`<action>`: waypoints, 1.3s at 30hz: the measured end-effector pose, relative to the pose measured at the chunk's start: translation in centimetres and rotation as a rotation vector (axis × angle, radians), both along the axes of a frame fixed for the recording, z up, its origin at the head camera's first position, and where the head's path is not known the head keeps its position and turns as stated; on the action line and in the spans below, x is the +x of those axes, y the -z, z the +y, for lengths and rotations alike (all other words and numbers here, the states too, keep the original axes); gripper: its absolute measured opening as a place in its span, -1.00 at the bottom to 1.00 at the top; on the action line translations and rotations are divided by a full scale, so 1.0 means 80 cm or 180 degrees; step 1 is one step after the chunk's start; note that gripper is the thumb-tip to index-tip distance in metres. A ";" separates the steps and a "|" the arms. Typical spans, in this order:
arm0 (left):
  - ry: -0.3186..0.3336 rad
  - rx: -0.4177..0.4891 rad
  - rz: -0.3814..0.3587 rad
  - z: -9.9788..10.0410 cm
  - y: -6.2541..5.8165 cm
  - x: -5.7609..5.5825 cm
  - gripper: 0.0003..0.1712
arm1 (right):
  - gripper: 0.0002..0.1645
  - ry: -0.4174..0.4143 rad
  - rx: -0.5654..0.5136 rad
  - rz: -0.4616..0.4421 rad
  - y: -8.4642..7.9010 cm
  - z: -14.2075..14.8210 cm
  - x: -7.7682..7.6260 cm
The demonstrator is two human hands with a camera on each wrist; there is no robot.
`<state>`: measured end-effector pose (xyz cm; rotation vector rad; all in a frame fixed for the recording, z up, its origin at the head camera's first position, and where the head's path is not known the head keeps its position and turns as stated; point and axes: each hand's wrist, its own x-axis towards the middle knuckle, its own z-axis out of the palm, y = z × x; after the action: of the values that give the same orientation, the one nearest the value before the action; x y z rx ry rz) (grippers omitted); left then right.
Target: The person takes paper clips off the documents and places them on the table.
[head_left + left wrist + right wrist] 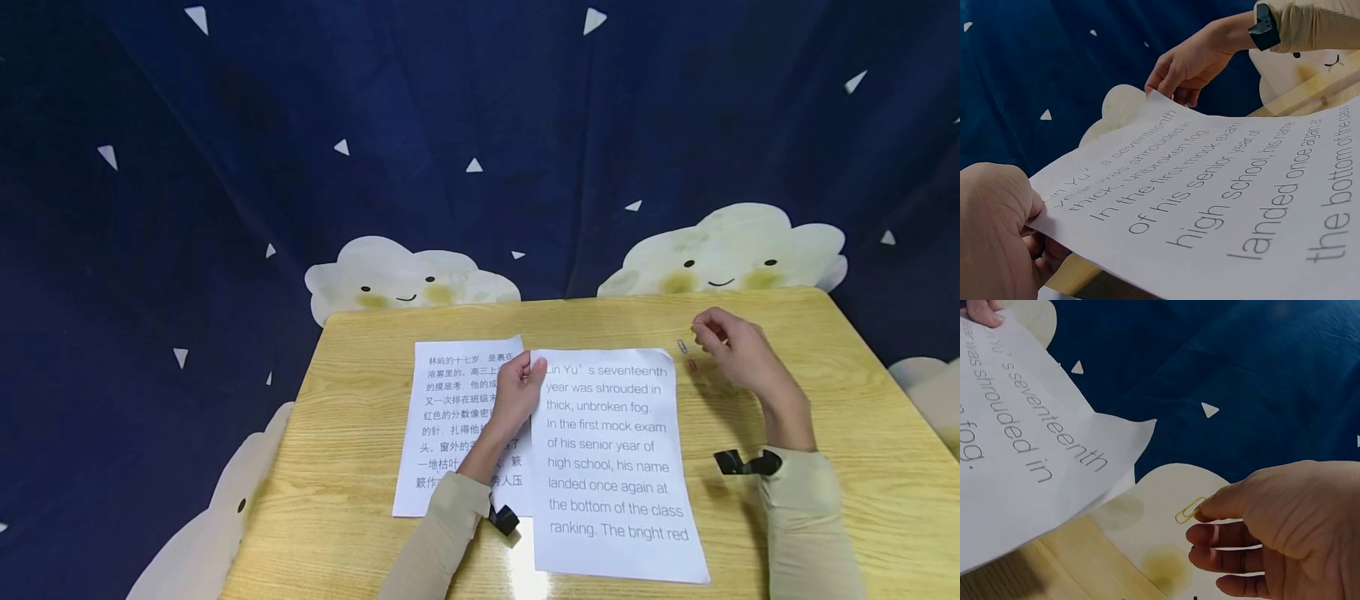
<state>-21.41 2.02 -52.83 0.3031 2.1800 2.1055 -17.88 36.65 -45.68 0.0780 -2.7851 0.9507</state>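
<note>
My left hand (517, 392) grips the upper left corner of printed English paper (611, 467), thumb on top, and holds it raised off the table. A second paper edge seems to show under its curled far corner in the right wrist view. Between thumb and finger, my right hand (1297, 531) pinches a yellow paper clip (1190, 510), to the right of the paper and apart from it. Under the left forearm lies paper with Chinese print (450, 425), partly covered by that arm and the English paper.
Two more paper clips, one pale (682, 346) and one red (692, 365), lie on the wooden table (337, 467) just left of the right hand. Behind the table hangs a dark blue curtain (420, 100) with white triangles and clouds.
</note>
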 end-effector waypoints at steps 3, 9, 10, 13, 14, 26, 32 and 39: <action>0.0005 -0.0004 -0.0018 0.000 0.000 0.000 -0.75 | -0.75 0.0027 0.0043 -0.0061 0.002 0.004 0.001; -0.0012 -0.0021 -0.0048 0.000 0.000 0.000 -0.76 | -0.72 0.0127 0.0110 -0.0267 0.008 0.011 0.000; -0.0019 -0.0021 -0.0054 0.000 0.000 0.000 -0.76 | -0.71 0.0144 0.0102 -0.0305 0.009 0.012 0.000; -0.0027 -0.0012 -0.0075 0.000 0.000 0.000 -0.77 | -0.69 0.0191 0.0079 -0.0402 0.010 0.013 -0.001; -0.0024 -0.0007 -0.0084 0.000 0.000 0.000 -0.77 | -0.69 0.0201 0.0083 -0.0413 0.011 0.014 -0.001; -0.0029 0.0007 -0.0089 -0.001 -0.001 0.000 -0.77 | -0.68 0.0289 0.0245 -0.0417 0.021 0.021 -0.001; -0.0026 0.0004 -0.0107 -0.001 -0.001 -0.001 -0.76 | -0.70 0.0224 0.0313 -0.0463 0.027 0.026 0.000; -0.0038 0.0002 -0.0153 -0.001 -0.001 -0.001 -0.76 | -0.71 0.0230 0.0366 -0.0624 0.039 0.036 -0.002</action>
<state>-21.47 1.93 -52.73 0.2376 2.1599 2.0973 -18.02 39.56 -48.79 -0.1041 -2.9976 0.8213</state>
